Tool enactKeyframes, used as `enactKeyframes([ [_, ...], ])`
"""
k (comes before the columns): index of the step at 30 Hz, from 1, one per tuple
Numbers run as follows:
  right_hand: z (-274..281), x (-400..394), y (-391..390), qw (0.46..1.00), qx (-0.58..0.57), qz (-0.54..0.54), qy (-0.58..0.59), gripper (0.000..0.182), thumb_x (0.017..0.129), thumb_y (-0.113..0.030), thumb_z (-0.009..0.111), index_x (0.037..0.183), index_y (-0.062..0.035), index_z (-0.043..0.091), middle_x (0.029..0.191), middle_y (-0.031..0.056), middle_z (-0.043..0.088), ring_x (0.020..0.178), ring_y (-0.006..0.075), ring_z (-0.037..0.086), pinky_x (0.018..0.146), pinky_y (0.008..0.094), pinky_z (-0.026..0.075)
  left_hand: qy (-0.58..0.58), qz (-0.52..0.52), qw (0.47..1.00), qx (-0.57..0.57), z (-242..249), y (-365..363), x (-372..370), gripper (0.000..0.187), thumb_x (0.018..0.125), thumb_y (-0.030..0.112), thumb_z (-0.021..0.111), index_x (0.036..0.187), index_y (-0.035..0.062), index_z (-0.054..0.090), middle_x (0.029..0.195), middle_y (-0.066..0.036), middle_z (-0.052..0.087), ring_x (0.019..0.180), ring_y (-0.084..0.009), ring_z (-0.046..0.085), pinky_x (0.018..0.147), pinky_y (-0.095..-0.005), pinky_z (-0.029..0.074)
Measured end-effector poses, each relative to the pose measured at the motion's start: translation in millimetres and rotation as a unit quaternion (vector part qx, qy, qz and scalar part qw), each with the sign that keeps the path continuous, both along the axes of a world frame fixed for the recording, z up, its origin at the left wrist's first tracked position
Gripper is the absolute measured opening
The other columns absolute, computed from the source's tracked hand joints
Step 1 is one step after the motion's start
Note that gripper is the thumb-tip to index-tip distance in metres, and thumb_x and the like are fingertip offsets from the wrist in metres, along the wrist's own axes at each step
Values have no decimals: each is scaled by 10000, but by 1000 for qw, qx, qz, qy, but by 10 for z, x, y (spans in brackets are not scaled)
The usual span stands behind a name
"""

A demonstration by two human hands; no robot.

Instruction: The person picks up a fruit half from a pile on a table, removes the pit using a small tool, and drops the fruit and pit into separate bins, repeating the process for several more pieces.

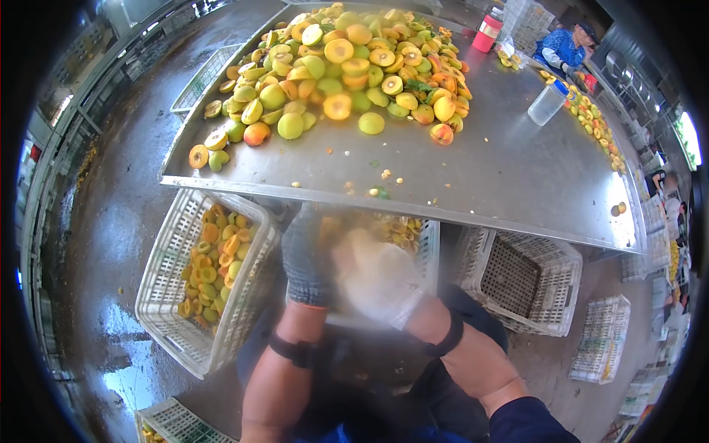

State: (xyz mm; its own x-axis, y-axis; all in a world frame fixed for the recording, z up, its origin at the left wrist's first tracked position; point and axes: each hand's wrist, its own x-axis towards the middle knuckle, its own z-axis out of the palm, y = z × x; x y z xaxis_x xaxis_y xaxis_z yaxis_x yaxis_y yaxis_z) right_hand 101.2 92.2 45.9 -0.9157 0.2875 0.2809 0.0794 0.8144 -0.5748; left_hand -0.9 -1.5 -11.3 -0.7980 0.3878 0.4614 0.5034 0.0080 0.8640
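My left hand wears a grey-blue knitted glove and my right hand a white one. Both hands are close together below the table's front edge, in front of a white crate with pits and fruit scraps in it. Their fingers look curled inward, but a blurred patch covers them, and whatever they hold is hidden. On the steel table above lies a large heap of halved yellow-green peaches, some with pits showing.
To the left stands a white crate of peach halves; another crate stands right. A capped clear bottle and a red bottle are on the table. Another person works at the far right corner.
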Motion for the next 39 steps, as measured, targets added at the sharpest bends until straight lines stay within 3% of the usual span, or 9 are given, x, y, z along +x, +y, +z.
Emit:
enactKeyframes([
  [5,136,-20,171,989,97,73,-81,148,946,-233,607,956,-86,613,748,173,670,648,346,691,554,467,546,107,-63,990,-73,195,-97,-127,206,828,50,783,1009,13,692,920,-97,716,872,-221,701,781,-359,560],
  [9,148,-35,427,972,55,182,-139,376,1010,-369,531,1002,-12,646,784,251,685,798,452,687,720,538,543,171,-131,961,-175,270,-110,-236,185,777,5,737,960,16,709,908,-91,725,839,-234,703,782,-361,556],
  [12,55,-16,449,991,-19,112,-76,382,1030,-379,513,1014,-25,653,848,273,684,850,466,674,750,549,531,94,-104,989,-41,329,46,-158,180,795,-7,713,973,26,712,892,-89,722,823,-252,702,773,-379,557],
  [17,107,63,267,977,-200,58,-49,351,1039,-362,529,977,-32,632,833,277,670,828,487,662,737,558,523,130,-24,989,-71,222,51,-63,209,791,-2,747,994,33,709,900,-84,729,848,-222,708,783,-344,559],
  [24,281,134,238,983,-10,58,-175,310,1025,-332,535,980,-38,624,841,263,679,801,465,674,716,552,529,137,-87,980,-112,293,34,-96,223,786,132,841,939,48,703,856,-81,713,765,-265,698,708,-340,537],
  [27,129,192,155,987,-125,43,-92,285,1028,-313,524,976,-56,635,891,258,683,836,469,673,738,554,530,177,-39,977,-110,275,33,9,239,775,156,741,1012,119,731,926,-85,725,853,-300,700,764,-400,544],
  [30,29,195,192,971,-206,87,-81,267,1026,-296,517,966,-69,645,929,260,679,860,477,665,751,564,524,255,-1,961,-103,284,46,51,329,757,223,891,950,42,694,854,-80,717,763,-219,703,697,-330,548],
  [33,105,207,175,963,-236,79,-104,288,1029,-296,511,963,-57,657,915,260,679,848,480,662,749,556,529,157,-21,984,-78,147,44,61,387,765,308,895,958,42,693,862,-72,712,750,-188,695,683,-324,551],
  [39,87,200,174,982,-126,72,-119,275,1003,-212,505,932,-4,671,880,283,682,853,485,662,750,548,512,168,-67,981,-71,194,46,23,318,782,238,872,957,41,694,854,-72,702,729,-188,689,677,-320,546],
])
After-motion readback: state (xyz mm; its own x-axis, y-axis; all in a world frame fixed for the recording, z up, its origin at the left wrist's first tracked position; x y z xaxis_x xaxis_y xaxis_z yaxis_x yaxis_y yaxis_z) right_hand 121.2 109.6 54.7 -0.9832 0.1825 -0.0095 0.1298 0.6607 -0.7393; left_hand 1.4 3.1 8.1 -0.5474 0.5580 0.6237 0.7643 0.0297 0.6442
